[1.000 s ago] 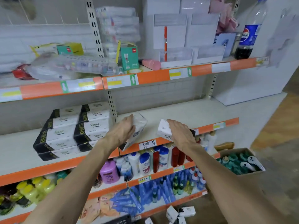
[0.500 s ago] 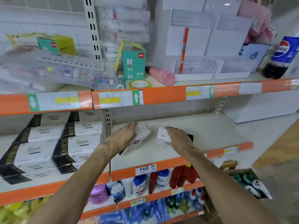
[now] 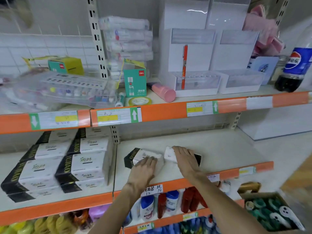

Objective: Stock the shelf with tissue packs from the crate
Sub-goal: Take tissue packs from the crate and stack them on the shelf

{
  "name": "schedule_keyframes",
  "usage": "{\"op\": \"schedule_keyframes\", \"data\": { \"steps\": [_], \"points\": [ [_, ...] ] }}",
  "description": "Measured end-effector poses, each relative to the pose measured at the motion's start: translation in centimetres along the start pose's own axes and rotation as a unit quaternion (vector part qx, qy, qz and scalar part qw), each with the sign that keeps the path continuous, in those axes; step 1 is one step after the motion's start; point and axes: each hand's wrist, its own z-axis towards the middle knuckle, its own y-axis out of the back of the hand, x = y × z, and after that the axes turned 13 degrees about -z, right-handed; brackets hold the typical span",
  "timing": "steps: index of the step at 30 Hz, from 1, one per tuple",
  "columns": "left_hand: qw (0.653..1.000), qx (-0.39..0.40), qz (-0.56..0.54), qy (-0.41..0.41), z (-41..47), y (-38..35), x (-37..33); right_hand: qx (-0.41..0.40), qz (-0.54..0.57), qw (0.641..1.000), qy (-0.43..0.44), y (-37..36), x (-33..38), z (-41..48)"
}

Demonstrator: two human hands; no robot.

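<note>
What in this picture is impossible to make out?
- Head view: the crate the packs come from is out of frame.
- The right tissue pack is mostly hidden under the right hand.
- The price tags are too blurred to read.
- The left hand covers the left tissue pack, hiding any grip.

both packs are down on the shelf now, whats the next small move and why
Probably slide both packs left toward the stacked packs. The left hand rests on one tissue pack, the right hand on another, and both lie flat on the shelf, apart from that stack.
</note>
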Motion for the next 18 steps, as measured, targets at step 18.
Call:
{"op": "schedule_keyframes", "data": {
  "steps": [18],
  "points": [
    [0.994, -0.039, -0.049, 0.088, 1.0, -1.4, 2.7, -0.02, 0.179, 0.983, 0.04, -2.0, -1.4, -2.0]
  ]
}}
